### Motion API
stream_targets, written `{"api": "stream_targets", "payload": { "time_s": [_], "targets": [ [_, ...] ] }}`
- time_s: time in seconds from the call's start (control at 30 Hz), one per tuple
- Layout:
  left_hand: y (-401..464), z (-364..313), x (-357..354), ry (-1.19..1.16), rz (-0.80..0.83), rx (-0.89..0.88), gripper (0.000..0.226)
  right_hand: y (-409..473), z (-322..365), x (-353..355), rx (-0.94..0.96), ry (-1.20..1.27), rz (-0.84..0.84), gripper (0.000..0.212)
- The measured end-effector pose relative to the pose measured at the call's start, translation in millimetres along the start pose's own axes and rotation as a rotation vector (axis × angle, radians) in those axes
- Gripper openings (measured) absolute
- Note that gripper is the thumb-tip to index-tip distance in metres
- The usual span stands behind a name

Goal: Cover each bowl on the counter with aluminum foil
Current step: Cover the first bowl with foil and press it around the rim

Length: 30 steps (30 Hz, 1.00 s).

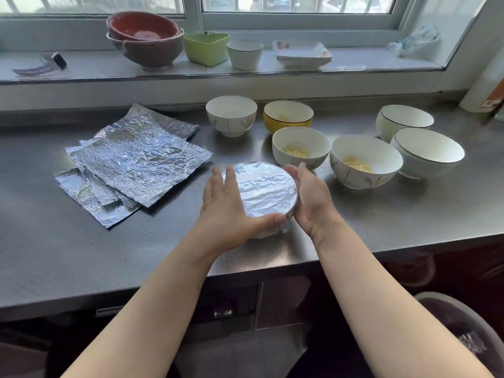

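A bowl wrapped in foil (261,188) stands near the front edge of the steel counter (381,211). My left hand (226,208) lies flat against its left side, fingers straight, thumb along the near rim. My right hand (311,195) cups the right side with fingers bent round the far rim. Several uncovered bowls stand behind and to the right: a white one (231,115), a yellow one (288,116), two white ones with yellow food (300,147) (365,160), and two more white ones (403,121) (428,151). Loose foil sheets (136,159) lie in a pile at the left.
The window sill behind holds stacked red bowls (144,36), a green container (206,47), a white cup (245,54), a square dish (301,53), a watch (43,65) and a plastic bag (417,42). A box (488,94) leans at the far right.
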<state>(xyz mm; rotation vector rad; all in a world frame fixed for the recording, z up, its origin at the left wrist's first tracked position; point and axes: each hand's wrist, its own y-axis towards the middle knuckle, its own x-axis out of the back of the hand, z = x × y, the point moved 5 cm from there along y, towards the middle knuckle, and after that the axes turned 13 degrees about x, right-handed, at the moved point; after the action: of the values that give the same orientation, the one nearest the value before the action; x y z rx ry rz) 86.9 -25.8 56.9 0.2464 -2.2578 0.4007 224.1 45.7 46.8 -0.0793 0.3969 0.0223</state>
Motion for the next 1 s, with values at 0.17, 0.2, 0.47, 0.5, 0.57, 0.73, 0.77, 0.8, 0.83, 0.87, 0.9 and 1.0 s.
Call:
{"api": "stream_targets", "payload": {
  "time_s": [0.17, 0.2, 0.47, 0.5, 0.57, 0.73, 0.77, 0.8, 0.83, 0.87, 0.9, 1.0],
  "targets": [
    [0, 2, 15, -0.020, -0.051, -0.062, 0.140, 1, 13, 9, 0.173, -0.235, -0.006, 0.031],
    [4, 5, 17, 0.008, -0.039, -0.095, 0.141, -3, 12, 9, 0.187, -0.276, 0.007, 0.036],
    [18, 19, 8, 0.024, 0.101, -0.170, 0.148, -6, -15, 0, 0.103, -0.199, 0.037, 0.035],
    [18, 19, 8, 0.033, 0.095, -0.169, 0.148, -4, -16, 0, 0.078, -0.165, 0.015, 0.036],
    [17, 19, 7, 0.068, 0.086, -0.166, 0.141, -2, -17, 1, 0.049, -0.123, -0.003, 0.033],
    [14, 15, 7, 0.031, 0.065, -0.193, 0.134, 1, -25, 3, 0.019, -0.081, 0.000, 0.035],
    [14, 16, 7, 0.029, 0.064, -0.188, 0.134, 1, -26, 3, 0.017, -0.063, 0.002, 0.035],
    [14, 16, 7, 0.029, 0.065, -0.183, 0.134, 1, -27, 3, 0.018, -0.043, 0.003, 0.035],
    [13, 16, 7, 0.027, 0.065, -0.180, 0.133, 1, -28, 2, 0.021, -0.029, 0.007, 0.035],
    [13, 16, 7, 0.021, 0.065, -0.177, 0.133, 1, -28, 2, 0.023, -0.010, 0.014, 0.034],
    [12, 15, 7, 0.013, 0.064, -0.173, 0.134, 0, -29, 2, 0.023, 0.012, 0.019, 0.035],
    [11, 15, 6, 0.003, 0.052, -0.160, 0.134, -2, -30, 3, 0.013, 0.070, 0.045, 0.035]
  ]
}}
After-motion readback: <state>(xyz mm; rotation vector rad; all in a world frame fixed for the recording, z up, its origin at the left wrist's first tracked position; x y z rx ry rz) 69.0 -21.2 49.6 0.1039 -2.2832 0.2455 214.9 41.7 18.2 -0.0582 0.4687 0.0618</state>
